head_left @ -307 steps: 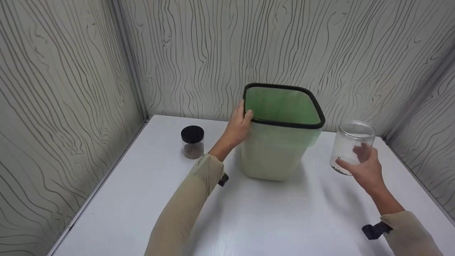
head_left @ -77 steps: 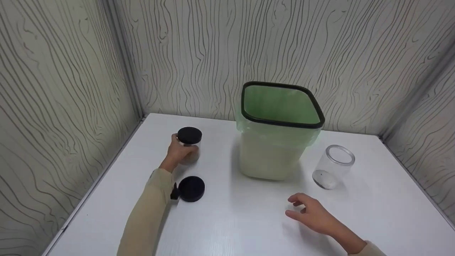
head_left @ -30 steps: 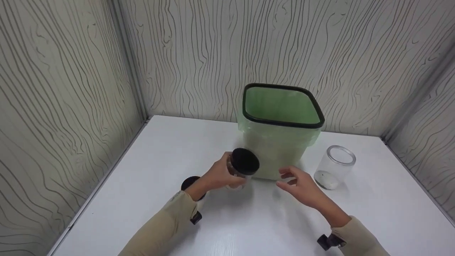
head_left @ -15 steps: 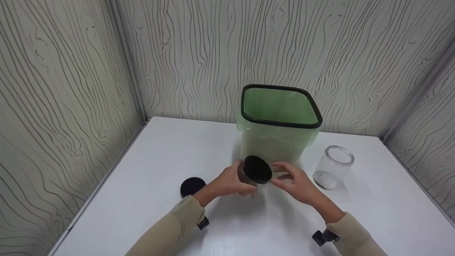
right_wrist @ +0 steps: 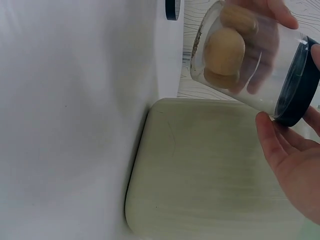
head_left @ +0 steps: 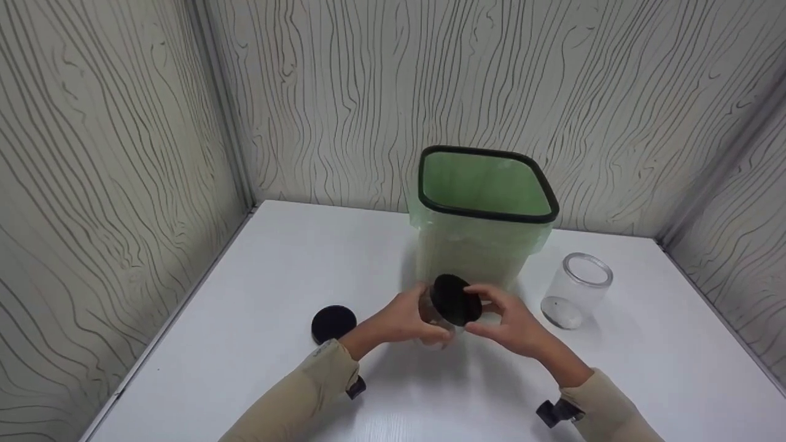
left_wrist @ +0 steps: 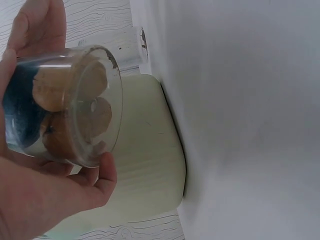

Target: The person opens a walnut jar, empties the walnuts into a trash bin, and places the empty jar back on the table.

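Observation:
In the head view, my left hand [head_left: 402, 319] grips the side of a clear jar [left_wrist: 92, 107], tilted toward the right above the table. A black lid [head_left: 453, 301] sits on its mouth. The thumb and fingers of my right hand [head_left: 513, 322] pinch that lid at its edge. Through the wall of the jar several round brown pieces [right_wrist: 223, 52] show, with dark crumbs near its base in the right wrist view. In the head view the hands hide most of the jar's body.
A bin with a green liner [head_left: 485, 245] and black rim stands right behind the hands. To the right is an uncovered clear jar [head_left: 577, 291] with a few specks at its bottom. A loose black lid [head_left: 333, 323] lies left, by my left wrist. Patterned walls [head_left: 368, 92] enclose the white table.
The uncovered jar, held earlier by my right hand, now stands at the right. My left hand has brought the lidded jar from the back left to the middle, where my right hand has taken its lid.

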A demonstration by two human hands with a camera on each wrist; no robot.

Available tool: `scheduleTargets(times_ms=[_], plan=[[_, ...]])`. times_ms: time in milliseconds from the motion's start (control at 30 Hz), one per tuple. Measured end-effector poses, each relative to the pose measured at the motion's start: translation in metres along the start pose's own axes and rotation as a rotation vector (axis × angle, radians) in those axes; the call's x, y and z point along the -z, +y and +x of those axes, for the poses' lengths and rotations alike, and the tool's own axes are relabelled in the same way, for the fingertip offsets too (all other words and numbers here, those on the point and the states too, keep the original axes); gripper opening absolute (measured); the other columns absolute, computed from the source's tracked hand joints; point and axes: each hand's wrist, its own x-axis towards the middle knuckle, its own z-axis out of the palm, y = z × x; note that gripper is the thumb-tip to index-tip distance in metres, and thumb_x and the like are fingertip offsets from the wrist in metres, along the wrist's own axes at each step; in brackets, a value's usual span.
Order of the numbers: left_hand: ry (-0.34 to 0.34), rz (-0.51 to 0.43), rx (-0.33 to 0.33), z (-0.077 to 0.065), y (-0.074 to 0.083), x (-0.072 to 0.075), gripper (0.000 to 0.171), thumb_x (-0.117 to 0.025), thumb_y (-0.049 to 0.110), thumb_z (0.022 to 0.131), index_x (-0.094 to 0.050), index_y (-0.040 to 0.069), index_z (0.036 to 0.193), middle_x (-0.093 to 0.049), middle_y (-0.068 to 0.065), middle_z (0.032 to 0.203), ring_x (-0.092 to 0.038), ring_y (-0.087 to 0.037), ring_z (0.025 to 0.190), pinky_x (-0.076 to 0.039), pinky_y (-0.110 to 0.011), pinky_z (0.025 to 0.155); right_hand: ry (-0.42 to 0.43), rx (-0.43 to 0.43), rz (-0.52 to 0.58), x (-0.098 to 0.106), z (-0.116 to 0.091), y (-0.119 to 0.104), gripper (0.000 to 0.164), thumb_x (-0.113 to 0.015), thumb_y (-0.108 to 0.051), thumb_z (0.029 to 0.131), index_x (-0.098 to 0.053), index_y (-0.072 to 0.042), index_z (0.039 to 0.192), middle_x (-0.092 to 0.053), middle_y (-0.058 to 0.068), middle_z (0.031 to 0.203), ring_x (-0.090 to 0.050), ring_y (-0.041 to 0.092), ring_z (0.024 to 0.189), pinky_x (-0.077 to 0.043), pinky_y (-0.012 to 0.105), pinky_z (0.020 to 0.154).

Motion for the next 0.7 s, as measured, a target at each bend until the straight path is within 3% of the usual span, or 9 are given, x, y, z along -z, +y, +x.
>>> scheduleTargets(times_ms=[167, 333, 567, 700], plan=[[-0.073, -0.012, -0.07, 0.0, -0.004, 0.002, 0.083, -0.086, 0.033, 0.066, -0.041, 0.017, 0.134, -0.051, 0.007, 0.115, -0.05, -0.01, 0.097, -0.045, -0.026, 0.082, -0.027, -0.005, -0.005, 0.004, -0.001, -0.017, 0.052, -0.075, -0.01, 0.081, -0.051, 0.005, 0.125, -0.055, 0.018, 0.121, -0.054, 0.032, 0.105, -0.049, 0.038, 0.088], [-0.126, -0.044, -0.127, 0.001, -0.006, 0.003, 0.084, -0.087, 0.024, 0.066, -0.04, 0.017, 0.135, -0.052, 0.006, 0.115, -0.052, -0.009, 0.096, -0.047, -0.024, 0.078, -0.007, -0.005, -0.004, 0.001, -0.001, -0.002, 0.054, -0.076, -0.011, 0.081, -0.05, 0.002, 0.126, -0.054, 0.014, 0.121, -0.054, 0.03, 0.107, -0.049, 0.036, 0.088], [-0.078, -0.039, -0.117, 0.002, -0.005, -0.001, 0.078, -0.089, 0.023, 0.063, -0.046, 0.021, 0.128, -0.054, 0.008, 0.11, -0.052, -0.008, 0.093, -0.047, -0.024, 0.077, 0.034, -0.031, -0.054, -0.004, 0.0, 0.007, 0.059, -0.077, -0.027, 0.08, -0.049, -0.004, 0.126, -0.054, 0.007, 0.122, -0.052, 0.022, 0.107, -0.049, 0.032, 0.087], [-0.009, 0.019, -0.144, 0.004, -0.002, -0.008, 0.071, -0.088, 0.024, 0.062, -0.051, 0.022, 0.123, -0.055, 0.009, 0.105, -0.051, -0.008, 0.09, -0.046, -0.024, 0.076, 0.077, -0.066, -0.117, -0.007, -0.001, 0.004, 0.063, -0.076, -0.032, 0.08, -0.048, -0.004, 0.128, -0.053, 0.007, 0.121, -0.051, 0.021, 0.106, -0.048, 0.038, 0.085]])
